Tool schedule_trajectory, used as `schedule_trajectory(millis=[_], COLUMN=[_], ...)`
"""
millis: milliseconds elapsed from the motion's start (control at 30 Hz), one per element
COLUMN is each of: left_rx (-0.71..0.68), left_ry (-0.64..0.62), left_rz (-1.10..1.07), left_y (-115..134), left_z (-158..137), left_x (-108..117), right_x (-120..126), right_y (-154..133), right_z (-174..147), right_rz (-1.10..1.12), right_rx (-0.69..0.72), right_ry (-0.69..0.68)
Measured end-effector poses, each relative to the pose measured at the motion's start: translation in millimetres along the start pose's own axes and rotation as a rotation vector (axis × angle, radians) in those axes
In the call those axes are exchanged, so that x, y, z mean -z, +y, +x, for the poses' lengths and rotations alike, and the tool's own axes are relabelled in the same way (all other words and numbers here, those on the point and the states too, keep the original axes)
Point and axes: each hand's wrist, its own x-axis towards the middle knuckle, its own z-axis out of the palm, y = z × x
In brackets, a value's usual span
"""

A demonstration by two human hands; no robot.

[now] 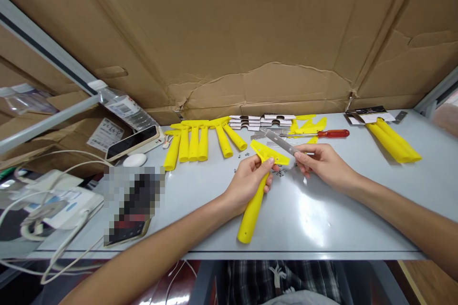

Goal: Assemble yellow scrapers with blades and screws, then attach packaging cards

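My left hand (250,178) is closed around the neck of a yellow scraper handle (253,214), its wide head tilted up and to the right. Between the thumb and fingers of my right hand (320,164) is a flat metal scraper blade (281,144), held just above and beside the yellow head. Whether blade and head touch, I cannot tell. Small dark screws (281,171) lie scattered on the table behind my hands. A screwdriver (332,134) with a red handle lies further back, among loose yellow parts (310,126) and more metal blades.
Several yellow handles (193,143) lie in a row at the back left, beside stacked white packs (245,122). Two more handles (393,140) with a dark card lie at right. Phones (134,142), a water bottle (125,107) and white cables (67,233) crowd the left. Cardboard (257,33) walls the back.
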Motion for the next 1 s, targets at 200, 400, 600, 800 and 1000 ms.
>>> schedule_trajectory(millis=[200, 400, 600, 800, 1000], left_rx=[-0.022, -0.082, -0.073, -0.132, -0.167], left_ry=[-0.017, -0.002, 0.007, 0.031, 0.028], left_rz=[0.026, 0.054, 0.085, 0.13, 0.154], left_y=[-6.1, -5.3, -5.5, -10.8, -10.1], left_z=[-4.0, -6.9, -6.2, -6.6, -8.4], left_x=[-9.2, -12.9, -12.9, -13.0, -14.3], right_x=[-5.9, -9.4, -9.8, -13.7, -19.9], right_y=[-4.9, -7.3, -4.5, -6.0, -7.0], right_z=[-0.7, -3.3, -2.4, -2.8, -5.0], right_rz=[0.075, 0.168, 0.202, 0.061, -0.017], right_rx=[0.029, 0.044, 0.053, 0.049, 0.131], right_ry=[0.154, 0.204, 0.197, 0.186, 0.233])
